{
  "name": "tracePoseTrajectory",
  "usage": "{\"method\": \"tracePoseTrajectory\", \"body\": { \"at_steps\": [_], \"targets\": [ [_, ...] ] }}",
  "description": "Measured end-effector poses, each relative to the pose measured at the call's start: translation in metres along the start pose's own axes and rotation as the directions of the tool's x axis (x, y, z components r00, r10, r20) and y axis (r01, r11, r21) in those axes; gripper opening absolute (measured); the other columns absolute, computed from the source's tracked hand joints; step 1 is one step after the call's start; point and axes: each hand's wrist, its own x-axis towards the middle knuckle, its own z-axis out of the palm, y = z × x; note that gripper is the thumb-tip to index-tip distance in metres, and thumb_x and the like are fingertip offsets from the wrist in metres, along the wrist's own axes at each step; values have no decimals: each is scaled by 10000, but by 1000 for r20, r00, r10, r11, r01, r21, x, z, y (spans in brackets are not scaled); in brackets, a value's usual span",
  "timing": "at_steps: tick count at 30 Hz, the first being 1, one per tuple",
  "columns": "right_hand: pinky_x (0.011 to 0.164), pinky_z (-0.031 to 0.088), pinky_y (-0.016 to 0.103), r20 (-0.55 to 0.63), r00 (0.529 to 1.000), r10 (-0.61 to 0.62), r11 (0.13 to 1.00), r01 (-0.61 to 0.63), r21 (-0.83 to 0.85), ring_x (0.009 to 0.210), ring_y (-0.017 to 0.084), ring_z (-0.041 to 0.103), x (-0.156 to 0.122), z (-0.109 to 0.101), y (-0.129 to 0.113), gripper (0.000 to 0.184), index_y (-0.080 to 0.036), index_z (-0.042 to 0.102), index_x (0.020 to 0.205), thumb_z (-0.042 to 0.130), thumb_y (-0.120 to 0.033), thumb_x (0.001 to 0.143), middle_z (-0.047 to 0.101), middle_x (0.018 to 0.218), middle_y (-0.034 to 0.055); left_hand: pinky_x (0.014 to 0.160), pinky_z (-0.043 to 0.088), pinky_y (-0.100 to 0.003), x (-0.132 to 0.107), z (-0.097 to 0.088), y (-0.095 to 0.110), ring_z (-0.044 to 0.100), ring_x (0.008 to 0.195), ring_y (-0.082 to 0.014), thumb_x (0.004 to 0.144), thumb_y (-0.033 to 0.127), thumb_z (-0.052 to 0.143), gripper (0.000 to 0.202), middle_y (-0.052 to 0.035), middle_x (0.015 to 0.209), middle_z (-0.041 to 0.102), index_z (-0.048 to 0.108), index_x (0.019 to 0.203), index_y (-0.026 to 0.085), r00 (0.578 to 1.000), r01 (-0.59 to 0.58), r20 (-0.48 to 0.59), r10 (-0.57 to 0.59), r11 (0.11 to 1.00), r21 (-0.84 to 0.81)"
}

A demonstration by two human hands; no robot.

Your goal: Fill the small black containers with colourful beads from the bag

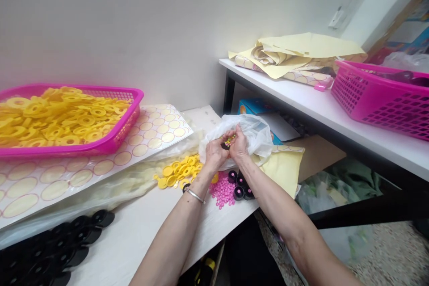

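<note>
Both hands meet over the table edge, cupped together around a small cluster of coloured beads (229,140). The left hand (214,154) curls its fingers onto a dark piece, too small to identify, and the right hand (238,145) presses in against it, thumb near the beads. Just behind the right hand bulges a white plastic bag (256,132). Below the wrists lie pink beads (221,191) and black caps (239,185); left of the left hand sits a pile of yellow rings (177,173).
</note>
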Motion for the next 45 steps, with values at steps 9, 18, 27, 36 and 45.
{"method": "tracePoseTrajectory", "body": {
  "at_steps": [9,18,27,36,45],
  "targets": [
    [501,452,251,-141,962,232,971,-221,88,484,125,538,7,3,-7,501,-160,453,516,458,-551,829,525,482,11,637,381,-232,2,4,-9,561,742,-215,587,104,645,311,-4,711,598,659,896,134,999,-42,-27,37,979,-202],
    [556,480,239,-122,959,256,967,-256,21,598,138,614,12,4,-16,431,-148,532,674,430,-526,856,637,646,51,577,352,-209,5,3,-14,471,623,-146,526,172,551,232,18,643,526,582,748,113,992,-121,-31,119,894,-431],
    [538,417,207,-88,994,61,915,-91,-394,522,99,521,25,-7,-9,125,-130,544,582,560,-10,552,552,517,-42,722,430,-243,-38,-47,-13,529,766,-172,535,271,622,363,-38,822,578,600,863,116,984,-175,-91,153,747,-641],
    [758,389,204,198,980,17,745,120,-657,720,93,511,-14,-6,-22,248,-171,646,626,559,40,530,587,664,-63,691,434,-259,-164,-103,-101,536,732,-185,464,365,772,484,-30,819,600,635,874,147,906,205,-230,-355,844,-496],
    [723,384,294,553,822,140,370,474,-799,764,168,483,-137,3,20,157,-184,577,738,516,-76,640,534,772,16,791,429,-339,-192,-79,-132,539,796,-217,527,433,649,488,-30,905,583,636,959,204,887,298,-275,-370,916,-269]
  ]
}}
